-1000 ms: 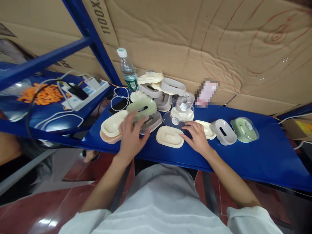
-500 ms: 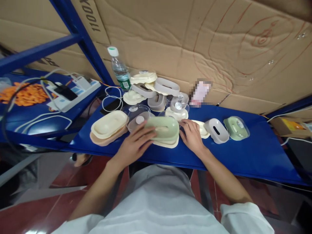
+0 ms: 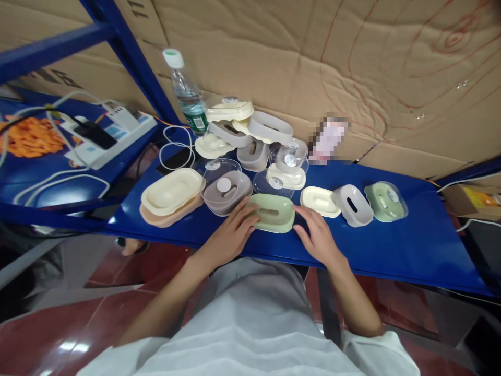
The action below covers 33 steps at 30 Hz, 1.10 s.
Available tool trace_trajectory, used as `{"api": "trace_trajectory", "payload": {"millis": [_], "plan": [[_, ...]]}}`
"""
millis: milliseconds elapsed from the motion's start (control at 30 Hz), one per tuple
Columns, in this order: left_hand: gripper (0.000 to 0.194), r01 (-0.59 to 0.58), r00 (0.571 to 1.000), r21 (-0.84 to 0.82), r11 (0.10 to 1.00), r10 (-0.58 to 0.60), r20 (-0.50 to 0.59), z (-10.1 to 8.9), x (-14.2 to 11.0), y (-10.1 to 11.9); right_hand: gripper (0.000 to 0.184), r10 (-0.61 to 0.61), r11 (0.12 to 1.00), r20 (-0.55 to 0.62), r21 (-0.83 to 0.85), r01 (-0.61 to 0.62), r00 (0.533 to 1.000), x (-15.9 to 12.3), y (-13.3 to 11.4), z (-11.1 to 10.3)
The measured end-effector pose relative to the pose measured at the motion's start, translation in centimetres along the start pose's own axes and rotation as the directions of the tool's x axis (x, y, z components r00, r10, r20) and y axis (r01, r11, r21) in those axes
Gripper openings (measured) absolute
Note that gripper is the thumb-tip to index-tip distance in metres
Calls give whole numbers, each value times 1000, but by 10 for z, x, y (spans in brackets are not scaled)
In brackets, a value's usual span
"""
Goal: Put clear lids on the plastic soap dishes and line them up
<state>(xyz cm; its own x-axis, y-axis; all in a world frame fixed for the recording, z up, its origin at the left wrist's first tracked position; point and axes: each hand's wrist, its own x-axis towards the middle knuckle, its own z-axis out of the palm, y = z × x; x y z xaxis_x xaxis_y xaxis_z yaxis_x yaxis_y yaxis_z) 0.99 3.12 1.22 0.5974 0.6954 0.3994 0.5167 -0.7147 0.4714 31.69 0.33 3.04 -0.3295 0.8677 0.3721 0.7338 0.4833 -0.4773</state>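
A pale green soap dish (image 3: 274, 223) with a slot in its floor lies near the table's front edge. My left hand (image 3: 234, 232) is closed round its left end, the fingers over the rim and partly hiding that end. At its other end is my right hand (image 3: 320, 237), fingers and thumb apart, the fingertips close against the rim. Whether they press on it I cannot tell. Behind stand a grey soap dish (image 3: 245, 194) with a clear lid and another clear lid (image 3: 262, 183). To the right are a cream tray (image 3: 331, 209) and a grey slotted dish (image 3: 364, 215).
Stacked cream and peach trays (image 3: 172, 190) lie at the left. Several more dishes and lids are heaped behind, beside a water bottle (image 3: 183, 91). A green lidded dish (image 3: 385, 203) stands at the right. Cardboard (image 3: 254, 57) closes off the back; a power strip (image 3: 117, 141) lies left.
The green soap dish has come down over the cream tray that showed beneath it, which is now hidden. My right hand has moved slightly right and nearer to me. The camera view has shifted.
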Motion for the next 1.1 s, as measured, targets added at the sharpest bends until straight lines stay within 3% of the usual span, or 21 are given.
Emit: {"api": "trace_trajectory", "payload": {"millis": [200, 467, 633, 700, 867, 1100], "plan": [[36, 11, 1000, 5, 1000, -11, 23, -5, -7, -3, 77, 79, 997, 116, -29, -76, 990, -16, -10, 22], [38, 9, 1000, 29, 1000, -9, -2, -10, -19, -7, 61, 60, 998, 44, 18, -61, 997, -17, -13, 22], [41, 0, 989, 42, 999, 6, -148, -8, -22, -7, 81, 32, 999, 88, 3, -33, 996, -17, -14, 21], [41, 2, 985, 54, 999, 7, -172, -6, -22, -8, 80, 40, 999, 115, -2, -40, 993, -16, -14, 21], [37, 3, 986, 65, 998, 8, -168, -2, -23, -9, 72, 77, 997, 129, -9, -76, 989, -14, -13, 22], [28, 10, 989, 114, 993, 7, -145, 1, -20, -7, 82, 100, 995, 127, -8, -100, 987, -16, -11, 25]]}}
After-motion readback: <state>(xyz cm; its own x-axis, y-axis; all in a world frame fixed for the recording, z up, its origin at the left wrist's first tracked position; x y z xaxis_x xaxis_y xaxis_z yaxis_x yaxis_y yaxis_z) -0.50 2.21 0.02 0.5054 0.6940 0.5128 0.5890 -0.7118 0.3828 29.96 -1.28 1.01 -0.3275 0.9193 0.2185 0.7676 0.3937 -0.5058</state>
